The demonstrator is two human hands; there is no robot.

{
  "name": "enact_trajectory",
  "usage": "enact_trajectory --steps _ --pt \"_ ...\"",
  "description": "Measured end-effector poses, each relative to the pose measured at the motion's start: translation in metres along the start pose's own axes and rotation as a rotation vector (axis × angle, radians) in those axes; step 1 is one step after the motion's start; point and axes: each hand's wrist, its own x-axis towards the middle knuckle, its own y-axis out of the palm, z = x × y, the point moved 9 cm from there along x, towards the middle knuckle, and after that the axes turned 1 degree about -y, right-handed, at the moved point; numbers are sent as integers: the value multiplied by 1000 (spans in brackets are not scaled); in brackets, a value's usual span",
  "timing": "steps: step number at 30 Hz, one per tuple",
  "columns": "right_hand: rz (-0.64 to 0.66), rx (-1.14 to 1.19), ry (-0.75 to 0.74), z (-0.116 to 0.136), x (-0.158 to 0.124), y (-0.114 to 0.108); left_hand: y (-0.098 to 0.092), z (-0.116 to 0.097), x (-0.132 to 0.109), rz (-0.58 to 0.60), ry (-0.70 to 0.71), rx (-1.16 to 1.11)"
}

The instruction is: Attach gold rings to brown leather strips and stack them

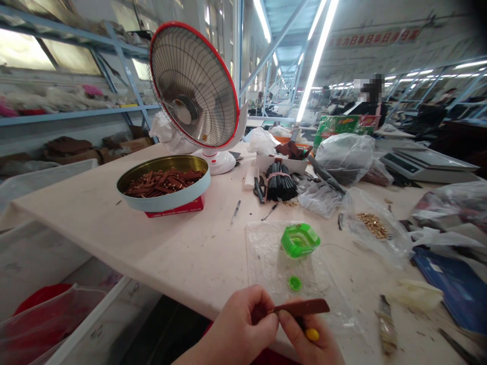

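A brown leather-like strip (302, 306) is held between my two hands over the table's near edge. My left hand (243, 324) is closed, its thumb and fingers pinching the strip's left end, where a small gold-coloured bit shows. My right hand (308, 339) grips the strip from below with the thumb against it. A yellow rounded end (312, 334) of some tool pokes out of the right hand; the remainder is hidden. Just beyond lie a small green cap (294, 283) and a green plastic container (300, 240) on a clear plastic sheet (262, 253).
A round tin (163, 203) of brown strips rests on a red box (175, 207), before a red-rimmed fan heater (194, 86). Gold metal pieces (372, 225) lie in a plastic bag at right. A tape-wrapped blade (386, 324), black strip bundle (280, 181) and scale (426, 162) stand about.
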Motion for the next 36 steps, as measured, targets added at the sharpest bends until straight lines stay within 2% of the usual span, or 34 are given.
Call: enact_trajectory --steps 2,6,12,16,19,22,25,29,36 --pt "26 38 63 -8 3 0 4 0 2 14 0 -78" --pt "166 147 171 -25 7 10 14 12 6 59 -62 -296" --pt "106 -23 53 -18 12 3 19 21 10 111 -89 -266" --pt "143 -43 76 -16 15 3 19 21 16 76 -103 -310" --pt "77 -124 -3 -5 24 -18 21 23 20 45 -126 -389" --pt "-62 -206 -124 4 35 -49 19 25 26 -8 -137 -431" --pt "-199 -165 -111 -6 48 -75 16 28 34 -50 -130 -447" --pt "-265 -85 -92 -26 68 -82 15 33 47 -55 -131 -433" --pt "-232 -109 -51 -61 84 -81 16 44 60 -87 -187 -390"
